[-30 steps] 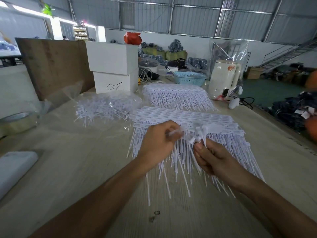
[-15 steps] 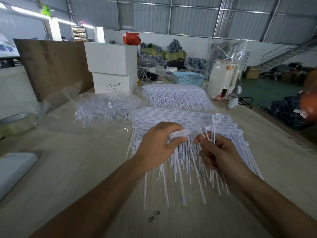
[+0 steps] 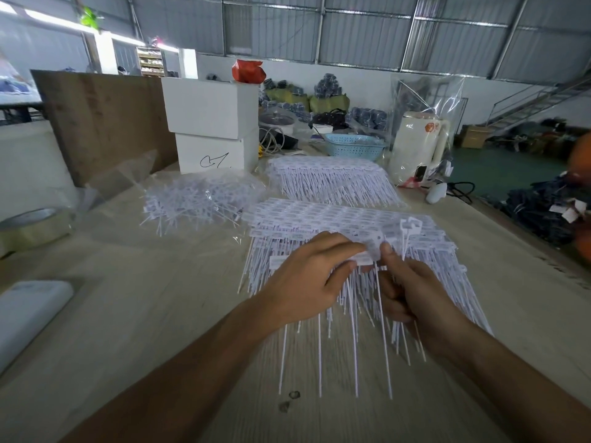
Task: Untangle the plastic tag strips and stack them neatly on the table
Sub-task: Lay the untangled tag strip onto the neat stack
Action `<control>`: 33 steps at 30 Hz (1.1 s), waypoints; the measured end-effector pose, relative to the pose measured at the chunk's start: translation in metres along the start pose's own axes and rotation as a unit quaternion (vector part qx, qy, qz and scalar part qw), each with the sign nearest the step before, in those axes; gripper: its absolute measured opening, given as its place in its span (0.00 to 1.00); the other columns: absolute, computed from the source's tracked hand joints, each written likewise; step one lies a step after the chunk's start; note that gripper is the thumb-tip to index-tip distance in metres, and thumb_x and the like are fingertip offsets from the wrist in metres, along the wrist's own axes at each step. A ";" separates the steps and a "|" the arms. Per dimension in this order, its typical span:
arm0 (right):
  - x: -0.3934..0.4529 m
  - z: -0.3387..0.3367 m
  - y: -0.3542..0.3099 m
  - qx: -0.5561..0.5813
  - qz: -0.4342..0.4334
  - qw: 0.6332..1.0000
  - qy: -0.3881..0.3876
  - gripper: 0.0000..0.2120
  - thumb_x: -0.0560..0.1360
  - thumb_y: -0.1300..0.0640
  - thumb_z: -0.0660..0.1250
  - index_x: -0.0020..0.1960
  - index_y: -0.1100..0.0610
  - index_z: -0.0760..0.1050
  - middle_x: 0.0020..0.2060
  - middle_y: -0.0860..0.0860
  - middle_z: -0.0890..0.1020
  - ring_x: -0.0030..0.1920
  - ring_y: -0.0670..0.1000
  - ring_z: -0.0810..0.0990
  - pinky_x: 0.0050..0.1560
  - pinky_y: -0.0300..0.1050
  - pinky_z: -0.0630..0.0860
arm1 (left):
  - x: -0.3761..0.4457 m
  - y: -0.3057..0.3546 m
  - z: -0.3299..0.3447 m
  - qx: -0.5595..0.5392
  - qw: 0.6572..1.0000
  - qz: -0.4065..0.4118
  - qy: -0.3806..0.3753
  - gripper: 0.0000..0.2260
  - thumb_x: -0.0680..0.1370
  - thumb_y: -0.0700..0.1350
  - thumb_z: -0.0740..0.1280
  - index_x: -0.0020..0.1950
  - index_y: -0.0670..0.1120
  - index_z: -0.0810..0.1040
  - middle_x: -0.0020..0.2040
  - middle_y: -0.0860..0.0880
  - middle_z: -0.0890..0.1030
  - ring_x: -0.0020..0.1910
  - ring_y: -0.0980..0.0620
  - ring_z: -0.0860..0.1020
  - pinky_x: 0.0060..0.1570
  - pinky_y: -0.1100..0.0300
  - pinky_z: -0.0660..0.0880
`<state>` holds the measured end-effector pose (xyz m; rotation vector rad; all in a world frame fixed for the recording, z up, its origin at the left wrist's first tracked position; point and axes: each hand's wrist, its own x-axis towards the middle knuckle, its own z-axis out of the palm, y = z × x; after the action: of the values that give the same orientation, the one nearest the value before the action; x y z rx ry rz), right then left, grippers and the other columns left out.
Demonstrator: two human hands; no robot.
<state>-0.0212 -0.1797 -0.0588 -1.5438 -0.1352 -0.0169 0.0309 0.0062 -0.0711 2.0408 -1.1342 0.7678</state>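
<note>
A broad stack of white plastic tag strips (image 3: 326,219) lies in the middle of the wooden table (image 3: 134,314), tails pointing toward me. My left hand (image 3: 307,279) pinches the head end of a tag strip (image 3: 364,257) just above the stack. My right hand (image 3: 412,292) pinches the same strip from the right, thumb up. Its long thin tails hang down toward me. One loose tag head (image 3: 409,223) sticks up behind my right thumb. A second neat stack (image 3: 329,180) lies farther back. A tangled heap of strips (image 3: 198,199) sits in a clear bag at the left.
Two white boxes (image 3: 211,129) stand behind the tangled heap, beside a brown board (image 3: 102,123). A tape roll (image 3: 32,225) and a white flat object (image 3: 28,314) lie at the left. A blue basket (image 3: 355,145) and a bagged white kettle (image 3: 419,145) stand at the back right.
Both hands have lowered the strip closer to the stack and drawn together at its head. The tails now hang straighter and reach nearer to me.
</note>
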 end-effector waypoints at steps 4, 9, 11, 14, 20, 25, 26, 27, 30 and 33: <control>0.002 0.002 0.002 -0.003 0.015 1.000 0.013 0.14 0.75 0.46 0.70 0.36 0.55 0.79 0.25 0.50 0.58 0.23 0.48 0.55 0.22 0.37 0.56 | -0.002 0.002 -0.004 -0.015 0.999 -0.010 -0.034 0.18 0.80 0.40 0.67 0.71 0.44 0.75 0.62 0.48 0.80 0.62 0.51 0.76 0.63 0.57 0.71; 0.003 -0.004 0.001 0.049 0.030 0.998 0.012 0.15 0.79 0.49 0.68 0.36 0.55 0.75 0.27 0.50 0.58 0.24 0.48 0.54 0.23 0.39 0.53 | -0.002 -0.002 -0.007 0.052 0.997 -0.020 -0.047 0.22 0.78 0.40 0.68 0.71 0.46 0.72 0.62 0.49 0.79 0.60 0.51 0.74 0.61 0.53 0.68; 0.003 -0.002 0.002 0.050 0.031 0.998 -0.007 0.15 0.78 0.49 0.68 0.37 0.55 0.76 0.28 0.51 0.58 0.25 0.48 0.54 0.24 0.40 0.52 | -0.002 -0.004 -0.007 0.074 0.997 -0.014 -0.020 0.17 0.78 0.42 0.70 0.66 0.43 0.77 0.57 0.48 0.82 0.56 0.48 0.77 0.56 0.48 0.72; 0.002 0.001 0.004 0.043 0.025 0.998 -0.026 0.15 0.78 0.48 0.67 0.41 0.59 0.74 0.28 0.51 0.59 0.26 0.49 0.53 0.24 0.39 0.53 | -0.002 -0.007 -0.005 0.080 0.997 0.001 0.007 0.12 0.77 0.40 0.70 0.60 0.42 0.80 0.52 0.48 0.84 0.50 0.48 0.78 0.51 0.48 0.74; -0.002 0.002 0.003 -0.045 -0.069 0.996 -0.025 0.17 0.80 0.49 0.63 0.41 0.63 0.71 0.25 0.51 0.61 0.22 0.48 0.58 0.24 0.38 0.58 | -0.001 -0.012 -0.003 0.009 1.000 -0.016 -0.009 0.09 0.81 0.40 0.67 0.60 0.42 0.81 0.51 0.48 0.84 0.48 0.49 0.80 0.49 0.49 0.76; -0.001 0.003 0.004 -0.114 -0.128 0.985 -0.019 0.13 0.80 0.51 0.64 0.36 0.48 0.75 0.23 0.48 0.64 0.23 0.47 0.61 0.26 0.40 0.61 | 0.001 -0.012 -0.003 -0.105 0.989 -0.095 -0.034 0.09 0.82 0.43 0.64 0.57 0.42 0.82 0.48 0.48 0.85 0.47 0.53 0.82 0.50 0.54 0.78; 0.000 0.003 0.004 -0.167 -0.156 0.974 0.000 0.14 0.81 0.54 0.64 0.37 0.45 0.76 0.23 0.45 0.68 0.23 0.44 0.65 0.28 0.37 0.64 | 0.001 -0.013 -0.003 -0.130 0.984 -0.113 -0.042 0.09 0.82 0.41 0.64 0.56 0.41 0.83 0.48 0.47 0.85 0.47 0.55 0.83 0.51 0.57 0.78; 0.000 0.003 0.003 -0.206 -0.171 0.963 0.012 0.14 0.81 0.56 0.63 0.39 0.44 0.76 0.23 0.42 0.72 0.24 0.41 0.69 0.30 0.32 0.66 | 0.000 -0.013 -0.003 -0.150 0.979 -0.131 -0.052 0.09 0.82 0.40 0.64 0.55 0.40 0.83 0.48 0.46 0.86 0.47 0.58 0.83 0.51 0.63 0.78; 0.000 0.003 0.003 -0.181 -0.153 0.971 0.007 0.11 0.80 0.51 0.64 0.40 0.47 0.79 0.22 0.44 0.70 0.22 0.41 0.67 0.27 0.35 0.65 | -0.001 -0.014 -0.004 -0.160 0.975 -0.143 -0.064 0.08 0.83 0.39 0.63 0.56 0.42 0.83 0.47 0.47 0.85 0.47 0.60 0.82 0.50 0.66 0.76; 0.003 -0.004 0.005 -0.103 -0.055 0.993 0.017 0.16 0.76 0.44 0.66 0.41 0.56 0.80 0.23 0.50 0.64 0.22 0.47 0.61 0.23 0.38 0.59 | 0.000 -0.012 -0.003 -0.176 0.973 -0.143 -0.053 0.09 0.83 0.41 0.63 0.58 0.46 0.81 0.48 0.49 0.83 0.49 0.54 0.82 0.52 0.53 0.79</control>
<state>-0.0178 -0.1834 -0.0633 -1.7391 -0.1963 -0.1492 0.0411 0.0130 -0.0723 1.8984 -0.9278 0.2939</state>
